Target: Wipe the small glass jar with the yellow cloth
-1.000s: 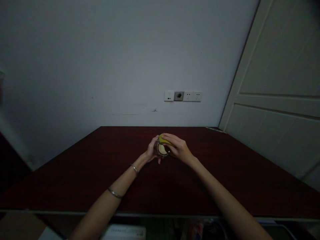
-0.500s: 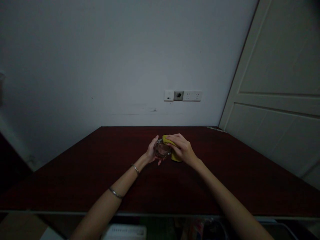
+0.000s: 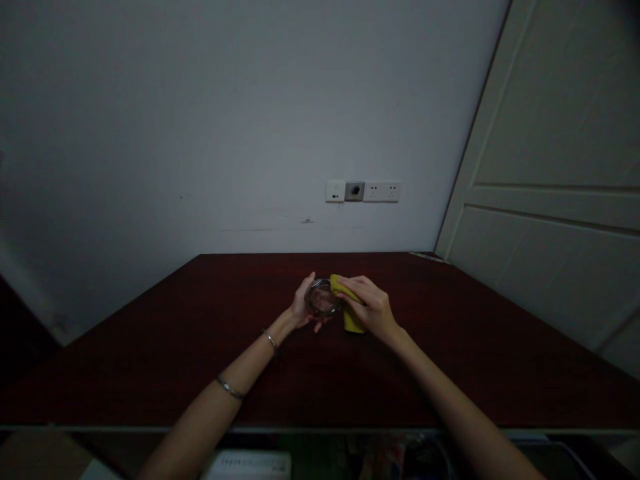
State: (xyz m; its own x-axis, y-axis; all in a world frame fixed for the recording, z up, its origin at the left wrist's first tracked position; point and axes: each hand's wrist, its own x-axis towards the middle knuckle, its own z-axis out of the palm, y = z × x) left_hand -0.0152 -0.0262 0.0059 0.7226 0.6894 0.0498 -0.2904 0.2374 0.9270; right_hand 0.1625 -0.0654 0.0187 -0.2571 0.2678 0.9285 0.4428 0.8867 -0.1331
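Observation:
A round, clear glass dish, possibly an ashtray (image 3: 323, 300), is held above the table by my left hand (image 3: 301, 303), whose fingers wrap its left side and underside. Its open face is turned toward me. My right hand (image 3: 371, 303) pinches a yellow cloth (image 3: 354, 321) and presses a fold of it against the dish's upper right rim. The rest of the cloth hangs below my right fingers. Two metal bracelets circle my left wrist and forearm.
The dark red table (image 3: 200, 373) runs back to a pale wall (image 3: 250, 120) with sockets (image 3: 381, 192). At right stands a cream panelled door (image 3: 560, 167). Under the table's front edge lie a white box (image 3: 250, 465) and other items, dim.
My right hand has shifted slightly down and to the right with the cloth. The glass dish is turned a little, its round rim now clearer. My left hand keeps its hold.

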